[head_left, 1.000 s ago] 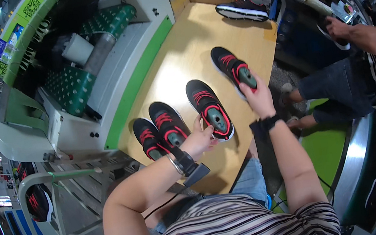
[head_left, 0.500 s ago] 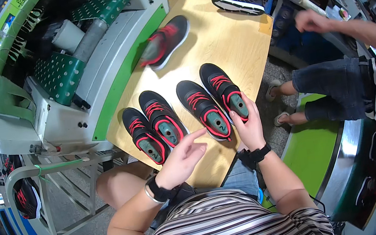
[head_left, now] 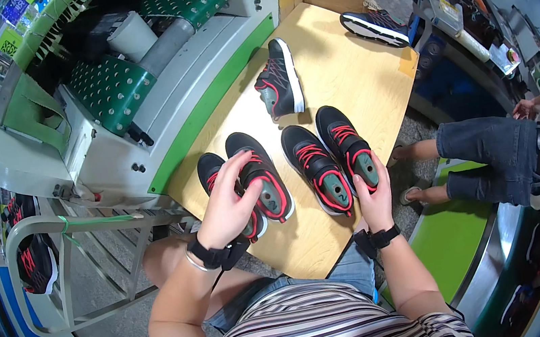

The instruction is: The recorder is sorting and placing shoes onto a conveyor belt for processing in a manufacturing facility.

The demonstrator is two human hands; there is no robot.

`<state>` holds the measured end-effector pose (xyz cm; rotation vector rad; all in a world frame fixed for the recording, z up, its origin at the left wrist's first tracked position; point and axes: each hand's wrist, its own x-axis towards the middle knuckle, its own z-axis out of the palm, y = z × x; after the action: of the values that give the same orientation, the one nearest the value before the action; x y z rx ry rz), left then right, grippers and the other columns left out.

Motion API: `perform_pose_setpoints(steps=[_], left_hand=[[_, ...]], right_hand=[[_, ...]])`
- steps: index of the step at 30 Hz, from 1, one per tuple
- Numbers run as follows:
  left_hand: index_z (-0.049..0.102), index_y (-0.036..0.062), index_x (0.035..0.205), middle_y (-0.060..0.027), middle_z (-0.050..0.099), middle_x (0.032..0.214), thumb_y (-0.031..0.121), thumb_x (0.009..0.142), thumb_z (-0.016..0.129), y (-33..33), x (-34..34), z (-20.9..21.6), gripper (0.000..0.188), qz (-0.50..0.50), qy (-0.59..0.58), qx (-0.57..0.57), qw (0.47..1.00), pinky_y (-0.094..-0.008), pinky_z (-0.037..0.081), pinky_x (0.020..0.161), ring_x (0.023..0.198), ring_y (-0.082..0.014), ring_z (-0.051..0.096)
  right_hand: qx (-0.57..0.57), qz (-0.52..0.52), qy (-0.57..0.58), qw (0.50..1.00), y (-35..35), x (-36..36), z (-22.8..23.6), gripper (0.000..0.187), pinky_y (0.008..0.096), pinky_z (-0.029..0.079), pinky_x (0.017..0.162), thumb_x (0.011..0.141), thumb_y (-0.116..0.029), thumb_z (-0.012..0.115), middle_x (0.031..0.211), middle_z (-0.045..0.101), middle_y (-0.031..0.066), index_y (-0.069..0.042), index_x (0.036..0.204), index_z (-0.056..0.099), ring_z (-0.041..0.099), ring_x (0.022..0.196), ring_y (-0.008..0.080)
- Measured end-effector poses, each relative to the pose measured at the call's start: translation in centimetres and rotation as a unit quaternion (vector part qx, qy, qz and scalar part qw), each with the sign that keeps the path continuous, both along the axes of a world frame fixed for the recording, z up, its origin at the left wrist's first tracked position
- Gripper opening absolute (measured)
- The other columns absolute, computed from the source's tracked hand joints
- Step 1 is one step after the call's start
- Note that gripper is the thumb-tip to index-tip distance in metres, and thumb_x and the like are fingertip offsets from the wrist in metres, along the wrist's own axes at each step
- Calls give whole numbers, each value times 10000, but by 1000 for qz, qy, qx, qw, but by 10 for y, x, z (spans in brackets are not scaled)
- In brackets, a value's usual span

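Four places on the wooden table hold black sneakers with red laces and green lasts inside, set as two pairs, toes pointing away from me. My left hand (head_left: pixel 228 204) reaches over the left pair, thumb and fingers apart, covering much of the outer sneaker (head_left: pixel 207 168) and resting at the opening of the inner sneaker (head_left: pixel 269 183). My right hand (head_left: pixel 375 203) grips the heel of the rightmost sneaker (head_left: pixel 335 126), thumb on one side and fingers on the other. Beside it stands another sneaker (head_left: pixel 305 155), untouched. Farther off, a single sneaker (head_left: pixel 281 75) lies tipped on its side.
A further sneaker (head_left: pixel 375 26) lies at the table's (head_left: pixel 330 58) far right corner. Along the left runs a machine with green studded rollers (head_left: pixel 111 94). A metal rack (head_left: pixel 59 278) holds shoes at lower left. To the right stands a co-worker in shorts (head_left: pixel 493 153), beside a green bench (head_left: pixel 450 213).
My left hand has moved forward onto the left pair. The blurred far sneaker now lies still on its side. My right hand stays on the rightmost sneaker. The co-worker's arm has drawn back.
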<state>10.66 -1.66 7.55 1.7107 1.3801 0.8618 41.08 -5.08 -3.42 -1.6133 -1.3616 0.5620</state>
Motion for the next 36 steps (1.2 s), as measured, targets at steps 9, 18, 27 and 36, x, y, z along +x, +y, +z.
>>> perform_pose_setpoints(steps=[9, 18, 27, 36], left_hand=[[528, 48, 1395, -245, 508, 1433, 273, 937, 658, 62, 20, 9, 527, -90, 99, 34, 990, -392, 416, 1085, 1311, -396, 503], [438, 230, 1520, -206, 269, 1618, 609, 805, 703, -30, 10, -16, 852, -110, 462, 65, 878, -750, 202, 1075, 1438, -466, 317], [440, 244, 1520, -211, 258, 1613, 663, 836, 632, -31, 8, -27, 824, -120, 474, 54, 871, -709, 216, 1065, 1450, -436, 293], [444, 240, 1517, -220, 248, 1616, 672, 819, 644, -27, 10, -25, 845, -129, 482, 31, 866, -698, 186, 1082, 1460, -442, 274]], right_hand=[[-19, 100, 81, 991, 2, 29, 2, 456, 366, 405, 1084, 1046, -257, 543, 1295, 603, 155, 30, 1398, 506, 563, 1235, 252], [-110, -48, 32, 992, 244, 209, -26, 569, 349, 501, 958, 930, -342, 704, 1219, 661, 162, 38, 1325, 551, 638, 1094, 243], [-60, -214, 170, 960, 410, 250, -40, 938, 405, 303, 1181, 920, -573, 612, 1562, 363, 291, 48, 1543, 290, 354, 1461, 399], [-22, -106, 66, 992, 348, 204, -39, 852, 367, 428, 1062, 680, -246, 933, 1311, 553, 156, -27, 1336, 436, 523, 1266, 277]])
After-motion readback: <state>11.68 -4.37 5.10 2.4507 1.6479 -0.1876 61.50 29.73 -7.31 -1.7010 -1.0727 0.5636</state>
